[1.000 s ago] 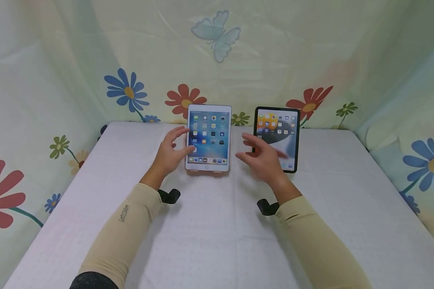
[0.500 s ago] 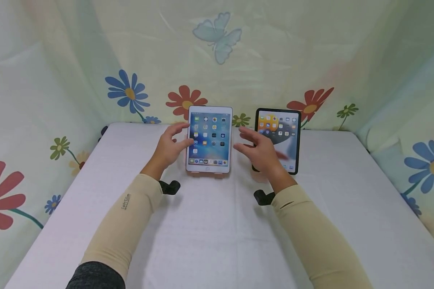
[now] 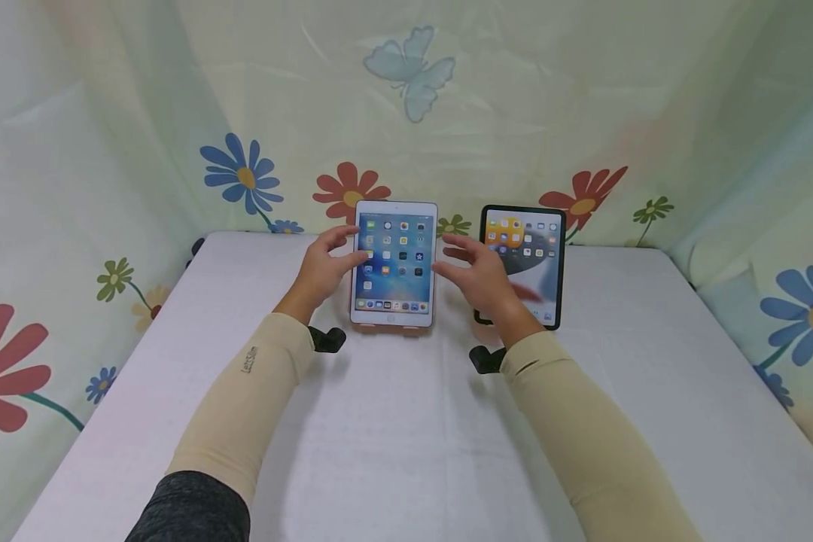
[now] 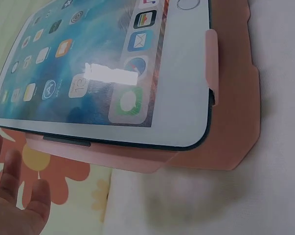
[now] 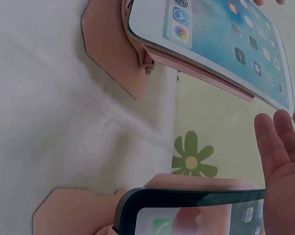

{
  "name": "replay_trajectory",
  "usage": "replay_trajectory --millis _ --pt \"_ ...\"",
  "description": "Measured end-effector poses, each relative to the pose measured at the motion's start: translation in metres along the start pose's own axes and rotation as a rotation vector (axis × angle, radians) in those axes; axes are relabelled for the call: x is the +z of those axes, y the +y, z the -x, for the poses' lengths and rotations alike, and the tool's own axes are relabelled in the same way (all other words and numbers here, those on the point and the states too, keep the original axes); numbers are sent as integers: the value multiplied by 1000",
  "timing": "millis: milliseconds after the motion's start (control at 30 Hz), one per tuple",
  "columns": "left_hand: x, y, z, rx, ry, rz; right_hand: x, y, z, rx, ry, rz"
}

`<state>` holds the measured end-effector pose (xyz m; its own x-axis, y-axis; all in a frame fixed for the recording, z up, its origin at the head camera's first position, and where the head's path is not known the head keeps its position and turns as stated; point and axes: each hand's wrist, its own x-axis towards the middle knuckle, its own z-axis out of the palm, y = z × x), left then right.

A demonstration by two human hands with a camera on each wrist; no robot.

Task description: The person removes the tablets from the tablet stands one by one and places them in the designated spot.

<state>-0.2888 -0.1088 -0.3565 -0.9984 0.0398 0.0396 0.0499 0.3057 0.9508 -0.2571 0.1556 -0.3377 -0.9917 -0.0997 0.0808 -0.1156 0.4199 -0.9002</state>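
A white tablet [image 3: 393, 293], its screen lit with app icons, leans upright on a pink stand [image 4: 235, 117] near the back of the table. My left hand [image 3: 321, 272] is at its left edge, thumb and fingers spread; in the left wrist view a gap shows between the fingers [image 4: 38, 198] and the tablet's side. Close to its right edge is my right hand [image 3: 482, 278], fingers extended and holding nothing. In the right wrist view the fingertips [image 5: 264, 122] reach just under the white tablet's upper corner. Behind this hand stands a black-framed tablet [image 3: 549, 290], partly covered by it.
The black-framed tablet also sits on a pink stand [image 5: 64, 210]. A white cloth covers the table [image 3: 393, 436]. Flower-printed curtain [image 3: 515, 113] hangs behind and on both sides. Black wrist-worn devices [image 3: 328, 339] stick out inward from the sleeves.
Both hands have moved forward and up along the white tablet's sides. The right hand has also shifted slightly left, closer to its right edge. Both tablets stay on their stands.
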Motion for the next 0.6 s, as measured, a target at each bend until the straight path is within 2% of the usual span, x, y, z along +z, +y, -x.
replay_trajectory --millis 433,600 --pt "4 -1 -9 -37 3 12 4 3 -11 39 -13 -36" --pt "4 -1 -14 -39 -30 25 5 5 -17 42 -14 -58"
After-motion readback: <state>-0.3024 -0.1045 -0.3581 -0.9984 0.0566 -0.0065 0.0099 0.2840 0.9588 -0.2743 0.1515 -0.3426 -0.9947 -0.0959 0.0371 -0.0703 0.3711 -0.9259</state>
